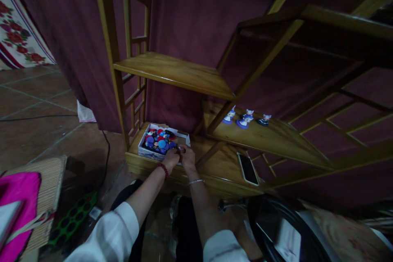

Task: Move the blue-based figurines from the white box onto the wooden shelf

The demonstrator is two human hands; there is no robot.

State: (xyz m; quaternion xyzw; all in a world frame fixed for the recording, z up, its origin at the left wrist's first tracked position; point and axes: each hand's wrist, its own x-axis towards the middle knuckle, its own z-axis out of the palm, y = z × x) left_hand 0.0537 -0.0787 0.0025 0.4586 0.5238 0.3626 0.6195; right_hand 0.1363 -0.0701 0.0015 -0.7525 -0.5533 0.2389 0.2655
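Observation:
My left hand point(171, 159) and my right hand point(187, 157) meet over the front right part of a shallow white cardboard box point(149, 153). The fingers of both are bent and drawn close together around something small. What they hold is mostly hidden and too dark to make out. Inside the box lies a heap of small figurines point(160, 139) with round blue, purple, red and black bases. The box rests on the lowest board of a wooden shelf point(211, 156).
On a raised board to the right stand several small figurines point(245, 121) with purple and black bases. A phone point(248, 169) lies on the lower board. A middle shelf board point(175, 74) juts out above the box. Black bag-like item point(276, 225) at lower right; woven stool point(52, 188) at left.

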